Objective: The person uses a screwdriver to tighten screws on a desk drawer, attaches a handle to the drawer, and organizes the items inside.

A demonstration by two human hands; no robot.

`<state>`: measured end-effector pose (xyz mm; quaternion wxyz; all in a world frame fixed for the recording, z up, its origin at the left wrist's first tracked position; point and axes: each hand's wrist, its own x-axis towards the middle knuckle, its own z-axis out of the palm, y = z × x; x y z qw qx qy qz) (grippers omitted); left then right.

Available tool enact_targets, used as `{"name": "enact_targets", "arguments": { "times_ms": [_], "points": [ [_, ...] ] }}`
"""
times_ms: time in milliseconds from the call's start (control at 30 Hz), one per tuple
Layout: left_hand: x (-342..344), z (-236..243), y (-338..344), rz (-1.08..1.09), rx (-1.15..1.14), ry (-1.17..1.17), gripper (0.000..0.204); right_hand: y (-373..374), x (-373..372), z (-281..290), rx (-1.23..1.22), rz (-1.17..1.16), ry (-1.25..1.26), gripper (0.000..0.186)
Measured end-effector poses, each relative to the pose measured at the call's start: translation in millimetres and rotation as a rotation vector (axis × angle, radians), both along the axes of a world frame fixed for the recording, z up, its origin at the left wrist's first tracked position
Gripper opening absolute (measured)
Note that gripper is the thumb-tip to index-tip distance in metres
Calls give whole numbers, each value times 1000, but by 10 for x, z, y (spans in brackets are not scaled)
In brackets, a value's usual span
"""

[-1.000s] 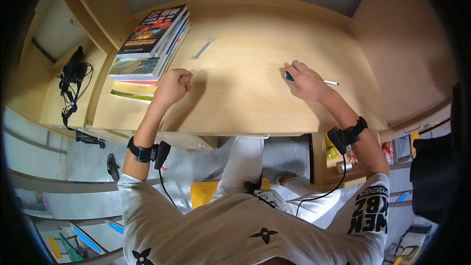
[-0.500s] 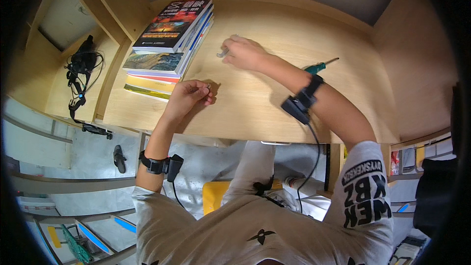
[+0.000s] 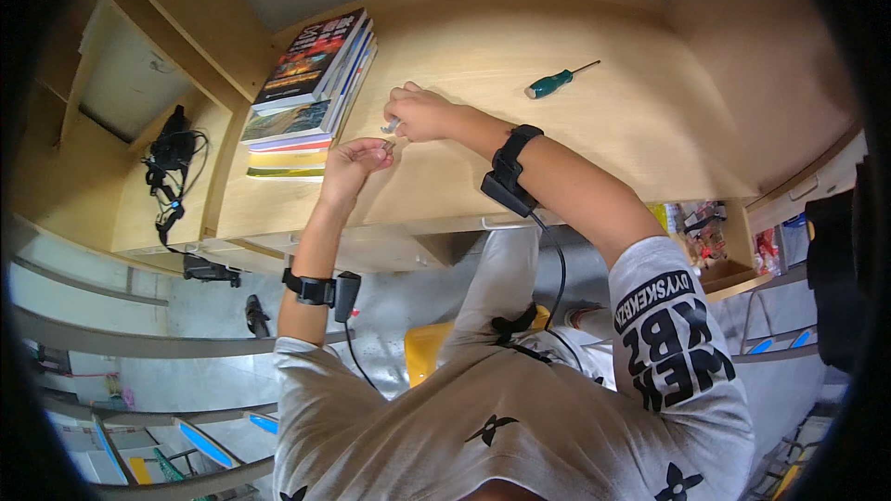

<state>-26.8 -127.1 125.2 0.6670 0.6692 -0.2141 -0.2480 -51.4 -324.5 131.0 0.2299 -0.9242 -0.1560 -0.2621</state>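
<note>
Over the desk (image 3: 464,56), my left hand (image 3: 351,169) is closed in a pinch, with a small metal piece (image 3: 387,145) between thumb and fingertips. Its exact kind is too small to make out. Just beyond and to the right, my right hand (image 3: 422,115) has its fingers curled round a small grey metal part (image 3: 392,125), partly hidden by the fingers. The two hands are close together, with the small parts nearly meeting. Farther right lies a screwdriver (image 3: 551,83) with a green handle, its shaft pointing to the far right.
A stack of books (image 3: 311,65) stands left of my hands. Black straps and cables (image 3: 169,167) lie in the compartment at far left. An open drawer (image 3: 719,246) with small packages sits below the desk at right. A yellow stool (image 3: 422,353) is under me.
My right hand has come nearer and toward my left hand, bringing the two small parts close together. The view has shifted; the screwdriver, partly behind my forearm before, now shows whole.
</note>
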Motion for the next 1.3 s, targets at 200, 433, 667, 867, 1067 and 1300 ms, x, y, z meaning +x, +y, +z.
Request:
{"name": "enact_targets", "arguments": {
  "times_ms": [200,433,667,867,1067,1300],
  "points": [
    [-245,23,64,-9,-24,-62,17,-42,-439,195,-610,-87,319,24],
    [-709,196,-597,-136,116,-181,16,-387,-1594,301,-93,-330,300,20],
    [-1787,229,-1911,-690,132,-183,10,-1004,-3543,501,455,-370,348,25],
    [-2811,-156,-2355,-1262,84,29,17,-1001,-5030,97,1191,-837,-32,19],
    [-3206,-449,-2696,-1305,26,245,17,-842,-5610,-35,1154,-1150,-111,23],
    [-3562,-483,-3017,-1307,-38,59,18,-988,-5863,-556,1581,-973,-402,20]
  ]
}}
